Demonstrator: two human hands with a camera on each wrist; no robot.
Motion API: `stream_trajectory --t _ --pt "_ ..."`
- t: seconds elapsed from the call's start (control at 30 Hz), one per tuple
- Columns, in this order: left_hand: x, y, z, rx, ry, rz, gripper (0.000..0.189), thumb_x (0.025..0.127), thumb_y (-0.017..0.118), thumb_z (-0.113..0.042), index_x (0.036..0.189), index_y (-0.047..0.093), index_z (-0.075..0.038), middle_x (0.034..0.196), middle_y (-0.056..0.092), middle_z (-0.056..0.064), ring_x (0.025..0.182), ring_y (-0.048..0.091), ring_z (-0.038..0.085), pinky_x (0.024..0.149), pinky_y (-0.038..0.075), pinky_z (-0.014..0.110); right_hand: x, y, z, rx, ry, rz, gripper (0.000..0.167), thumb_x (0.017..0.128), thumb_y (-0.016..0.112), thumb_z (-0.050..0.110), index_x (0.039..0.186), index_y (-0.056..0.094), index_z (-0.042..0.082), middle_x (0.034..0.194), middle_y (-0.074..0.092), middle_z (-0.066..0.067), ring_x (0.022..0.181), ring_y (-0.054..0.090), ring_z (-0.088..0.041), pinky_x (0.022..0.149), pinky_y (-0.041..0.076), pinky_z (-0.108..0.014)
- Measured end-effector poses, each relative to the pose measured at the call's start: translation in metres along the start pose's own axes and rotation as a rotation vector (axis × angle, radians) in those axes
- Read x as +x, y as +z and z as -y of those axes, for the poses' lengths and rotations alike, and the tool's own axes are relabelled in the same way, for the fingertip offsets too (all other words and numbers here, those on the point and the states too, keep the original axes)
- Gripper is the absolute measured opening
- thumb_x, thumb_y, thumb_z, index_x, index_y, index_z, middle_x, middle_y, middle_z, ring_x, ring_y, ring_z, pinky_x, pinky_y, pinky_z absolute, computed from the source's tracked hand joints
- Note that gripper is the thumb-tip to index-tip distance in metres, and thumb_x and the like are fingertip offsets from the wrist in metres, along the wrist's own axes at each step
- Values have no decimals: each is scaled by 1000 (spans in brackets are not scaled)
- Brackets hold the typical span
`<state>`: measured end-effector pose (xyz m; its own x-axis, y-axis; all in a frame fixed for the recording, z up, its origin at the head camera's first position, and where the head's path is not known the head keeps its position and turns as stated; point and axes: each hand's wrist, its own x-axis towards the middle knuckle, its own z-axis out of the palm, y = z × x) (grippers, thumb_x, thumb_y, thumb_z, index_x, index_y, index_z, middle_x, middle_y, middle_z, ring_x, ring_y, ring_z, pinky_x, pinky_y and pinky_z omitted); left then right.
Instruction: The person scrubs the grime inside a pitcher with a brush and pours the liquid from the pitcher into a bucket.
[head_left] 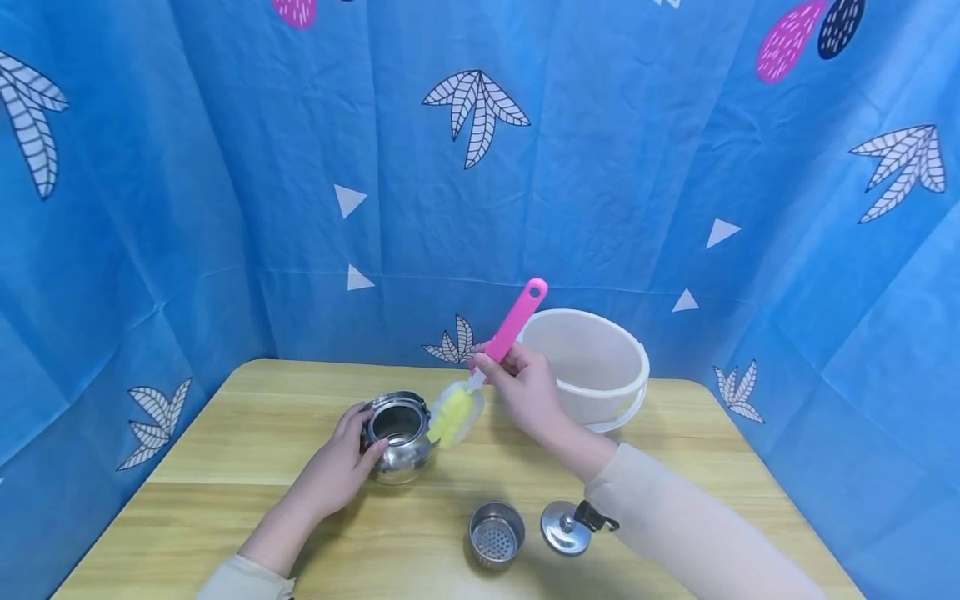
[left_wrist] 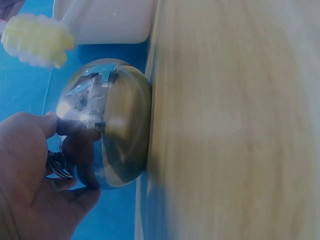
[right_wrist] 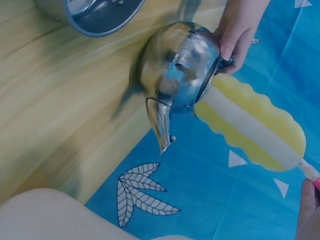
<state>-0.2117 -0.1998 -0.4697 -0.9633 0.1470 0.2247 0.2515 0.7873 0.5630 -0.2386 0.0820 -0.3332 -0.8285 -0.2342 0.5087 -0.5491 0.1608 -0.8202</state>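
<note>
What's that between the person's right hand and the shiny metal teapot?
Between the right hand and the metal teapot is the yellow-and-white sponge head of the pink-handled brush. The head view shows this.

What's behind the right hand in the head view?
Behind the right hand stands a white bucket, its right side showing. The hand covers part of its left side, which cannot be seen there.

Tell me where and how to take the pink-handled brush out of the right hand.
Probably by the free upper part of the pink handle, coming from above: it slants upward out of the right hand, narrow and bare. The yellow-and-white head looks a poorer hold, being bulky, pointed down and close to the teapot.
</note>
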Motion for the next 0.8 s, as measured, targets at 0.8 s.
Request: stream_trajectory --t 0.8 --pt "0 -1 -1 -5 -16 12 77 104 40 -55 151 31 5 163 16 24 135 42 47 110 37 60 -31 -48 -4 27 16 -25 17 97 65 4 108 69 -8 100 72 -27 97 71 -37 88 58 -29"
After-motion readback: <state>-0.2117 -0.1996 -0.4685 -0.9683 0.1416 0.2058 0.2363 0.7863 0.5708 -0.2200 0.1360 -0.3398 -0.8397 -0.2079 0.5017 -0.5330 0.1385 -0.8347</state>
